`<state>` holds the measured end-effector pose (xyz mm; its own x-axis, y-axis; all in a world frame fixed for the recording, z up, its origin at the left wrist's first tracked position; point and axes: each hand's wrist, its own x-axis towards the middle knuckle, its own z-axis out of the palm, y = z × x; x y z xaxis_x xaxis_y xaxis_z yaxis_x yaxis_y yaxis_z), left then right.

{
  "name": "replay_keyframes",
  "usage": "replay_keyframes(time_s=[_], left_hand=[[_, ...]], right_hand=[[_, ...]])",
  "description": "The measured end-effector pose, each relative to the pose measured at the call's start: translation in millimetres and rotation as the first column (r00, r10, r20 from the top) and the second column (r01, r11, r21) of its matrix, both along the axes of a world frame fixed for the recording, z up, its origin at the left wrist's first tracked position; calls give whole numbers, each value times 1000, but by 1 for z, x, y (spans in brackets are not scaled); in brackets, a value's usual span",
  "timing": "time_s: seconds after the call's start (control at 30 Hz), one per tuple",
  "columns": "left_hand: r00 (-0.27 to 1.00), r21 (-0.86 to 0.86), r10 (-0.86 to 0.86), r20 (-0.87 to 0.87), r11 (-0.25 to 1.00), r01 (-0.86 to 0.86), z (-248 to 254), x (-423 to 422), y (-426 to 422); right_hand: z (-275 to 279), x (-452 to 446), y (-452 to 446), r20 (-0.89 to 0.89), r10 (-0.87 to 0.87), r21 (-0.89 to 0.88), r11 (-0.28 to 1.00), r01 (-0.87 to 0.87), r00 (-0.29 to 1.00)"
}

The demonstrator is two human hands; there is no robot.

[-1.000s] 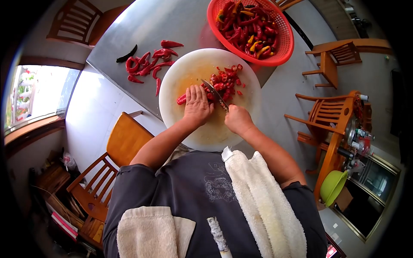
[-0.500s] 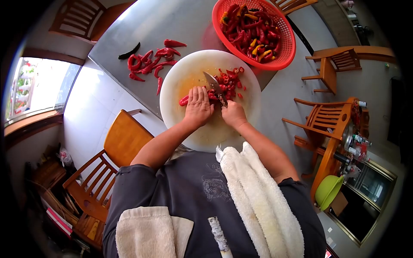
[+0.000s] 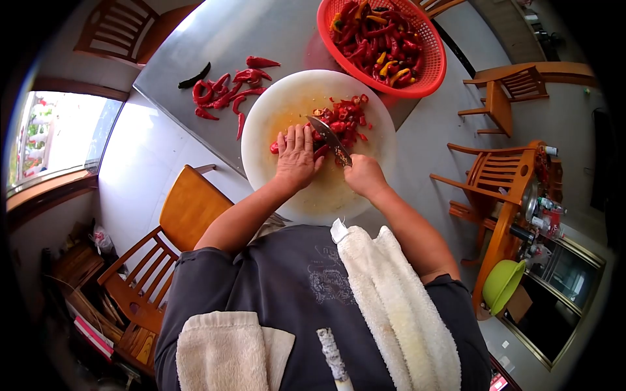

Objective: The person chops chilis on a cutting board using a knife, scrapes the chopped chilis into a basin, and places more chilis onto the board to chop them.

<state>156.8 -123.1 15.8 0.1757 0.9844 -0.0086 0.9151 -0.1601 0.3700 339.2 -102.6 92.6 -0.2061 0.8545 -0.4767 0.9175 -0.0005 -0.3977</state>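
Observation:
My left hand (image 3: 297, 159) lies flat with its fingers stretched out on red chili peppers, and a pepper end (image 3: 274, 148) shows at its left side. My right hand (image 3: 365, 174) is closed around the handle of a kitchen knife (image 3: 330, 137). The wide blade slants up and left, close to my left fingers. Both hands are over a round white cutting board (image 3: 319, 202) stained orange. Chopped red chili pieces (image 3: 350, 117) are heaped beyond the blade, on the board's upper right. How many peppers lie under my left palm is hidden.
A red plastic basket (image 3: 427, 83) of red and yellow-orange chilies stands behind the board on the metal table (image 3: 261, 32). Whole red chilies (image 3: 225, 94) and one dark chili (image 3: 194, 76) lie to the left. A wooden chair (image 3: 192, 202) is at left, a towel (image 3: 398, 293) hangs over my chest.
My left fingers have spread apart. The knife and right hand have shifted slightly right, with more of the blade showing. The board and basket sit slightly higher in view.

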Motion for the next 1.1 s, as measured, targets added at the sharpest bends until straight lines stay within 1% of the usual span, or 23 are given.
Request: replay_keyframes(time_s=[0.1, 0.23, 0.33, 0.43, 0.5, 0.53, 0.63, 0.73, 0.83, 0.93, 1.03, 1.1], left_hand=[[998, -23, -24, -63, 999, 22, -8, 4, -1], [997, -6, -36, -69, 999, 35, -13, 6, -1], [994, 13, -56, -94, 998, 57, -16, 5, -1], [990, 26, -65, -124, 997, 69, -20, 5, -1], [990, 29, -71, -119, 997, 75, -20, 4, -1], [993, 43, -72, -98, 996, 76, -22, 4, -2], [996, 72, -76, -38, 994, 79, -18, 1, -1], [998, 89, -67, 13, 994, 66, -11, -1, -2], [997, 105, -54, 49, 993, 48, -12, 1, -3], [997, 85, -35, 68, 996, 29, -16, 3, -5], [995, 85, -26, 97, 996, 18, -16, 3, -5], [992, 92, -11, 124, 996, 0, -15, 3, -5]], right_hand=[[-4, -4, -1, 60, 32, -6, 999, -32, 998], [-1, -7, 4, 77, 65, -28, 998, -63, 995], [3, -20, 8, 124, 73, -61, 996, -66, 990], [-25, -27, 12, 87, 44, -29, 999, -41, 995], [-39, -26, 10, 58, 9, 35, 999, -11, 998], [-44, -24, 7, 43, -10, 68, 998, 7, 999], [-47, -13, 3, -99, -97, 88, 990, 106, 990], [-34, -6, -2, -141, -155, 93, 981, 169, 978], [-15, 2, -4, -169, -155, 90, 981, 172, 973], [-5, 6, -5, -116, -70, 77, 994, 79, 991], [2, 1, -8, -21, -7, -7, 1000, 7, 1000], [-2, -1, -11, 8, -1, -20, 1000, 2, 1000]])
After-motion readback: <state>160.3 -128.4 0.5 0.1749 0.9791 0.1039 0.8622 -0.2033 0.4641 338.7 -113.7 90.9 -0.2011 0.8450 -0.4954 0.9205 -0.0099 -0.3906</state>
